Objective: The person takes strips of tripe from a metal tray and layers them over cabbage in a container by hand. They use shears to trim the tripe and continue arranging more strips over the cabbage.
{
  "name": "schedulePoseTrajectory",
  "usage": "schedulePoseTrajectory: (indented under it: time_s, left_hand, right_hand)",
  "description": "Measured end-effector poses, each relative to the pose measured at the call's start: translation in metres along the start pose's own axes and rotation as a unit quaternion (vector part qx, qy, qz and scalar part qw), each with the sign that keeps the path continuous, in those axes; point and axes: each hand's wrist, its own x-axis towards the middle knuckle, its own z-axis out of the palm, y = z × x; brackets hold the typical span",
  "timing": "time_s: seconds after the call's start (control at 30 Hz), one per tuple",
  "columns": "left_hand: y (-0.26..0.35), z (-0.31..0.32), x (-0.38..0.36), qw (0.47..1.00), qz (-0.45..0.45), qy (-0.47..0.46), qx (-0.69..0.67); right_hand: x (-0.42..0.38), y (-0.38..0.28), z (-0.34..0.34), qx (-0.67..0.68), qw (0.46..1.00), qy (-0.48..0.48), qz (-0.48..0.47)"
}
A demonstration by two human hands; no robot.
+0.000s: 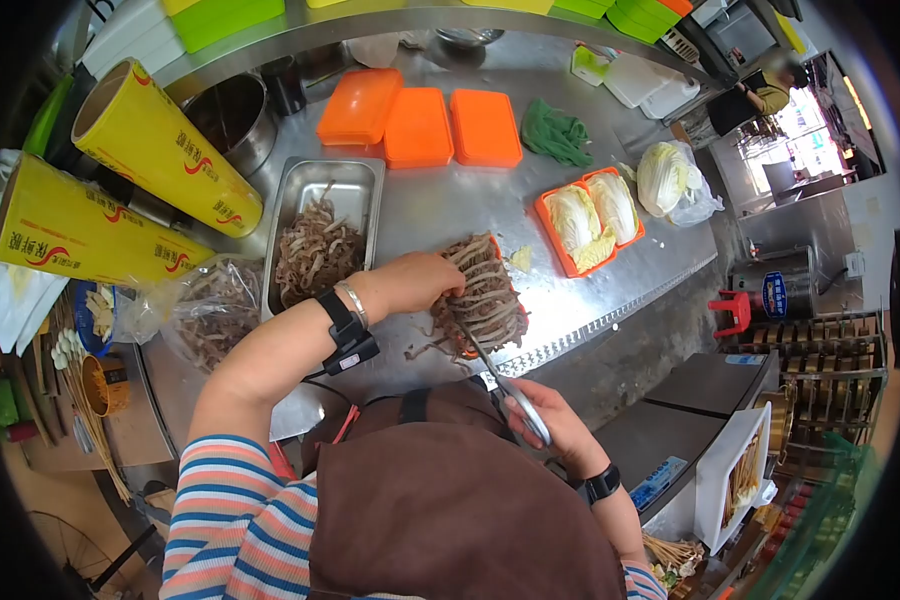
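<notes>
My left hand is closed, its fingertips pinching the near-left edge of a pile of brownish-grey, tripe-like strips. The strips lie in rows over an orange tray whose rim shows only in places. A pair of metal scissors is gripped in my right hand, the blades reaching up to the near side of the pile. Left of the pile, a steel pan holds more loose strips. A plastic bag of similar strips sits beside that pan.
Orange boxes and a green net cloth stand at the back of the steel table. To the right are an orange tray of cabbage and a bagged cabbage. Yellow film rolls lean at left. Another person is far right.
</notes>
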Motion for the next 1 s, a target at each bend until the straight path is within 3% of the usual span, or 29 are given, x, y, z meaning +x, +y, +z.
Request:
schedulePoseTrajectory:
  time_s: [0.4, 0.67, 0.77, 0.83, 0.87, 0.93, 1.0]
  left_hand:
    - [0.003, 0.005, -0.005, 0.999, 0.003, 0.037, 0.007]
    - [0.012, 0.01, -0.006, 0.998, 0.016, 0.045, 0.034]
    - [0.031, 0.011, -0.016, 0.995, -0.001, 0.079, 0.066]
    - [0.041, 0.015, -0.025, 0.983, -0.024, 0.18, 0.034]
    - [0.043, 0.02, -0.03, 0.983, -0.026, 0.181, 0.033]
    - [0.047, 0.03, -0.041, 0.96, -0.123, 0.25, -0.024]
    - [0.051, 0.037, -0.055, 0.955, -0.152, 0.246, -0.066]
  right_hand:
    - [0.0, 0.008, -0.002, 0.015, 1.0, -0.01, -0.022]
    - [0.016, -0.005, -0.009, -0.074, 0.997, 0.014, 0.021]
    - [-0.006, -0.012, -0.015, -0.08, 0.996, 0.002, 0.027]
    - [-0.029, -0.017, -0.015, -0.104, 0.994, -0.002, -0.027]
    - [-0.042, -0.021, -0.013, -0.106, 0.994, -0.004, -0.032]
    - [-0.052, -0.008, -0.02, -0.104, 0.994, -0.007, -0.02]
    - [-0.058, 0.008, -0.033, -0.088, 0.996, -0.025, 0.013]
